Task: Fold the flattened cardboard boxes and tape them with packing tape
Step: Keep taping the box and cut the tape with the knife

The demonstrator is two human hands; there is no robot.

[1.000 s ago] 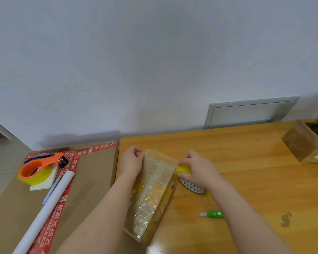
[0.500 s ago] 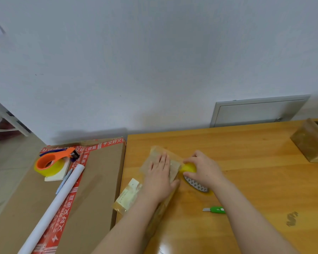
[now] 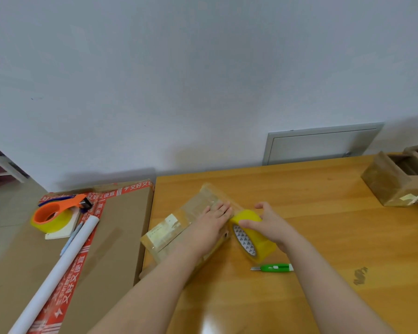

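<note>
L hand (image 3: 211, 224) on box (image 3: 169, 227), wood table (image 3: 323, 213); wall (image 3: 203, 80)

Plain white wall (image 3: 203, 80); grey wall panel (image 3: 321, 143); wooden table (image 3: 336, 237); tiled floor (image 3: 7, 208).

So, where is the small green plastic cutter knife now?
In the head view, the small green plastic cutter knife lies right of centre on the wooden table, just nearer the camera than the yellow packing tape roll gripped by the right hand.
</note>
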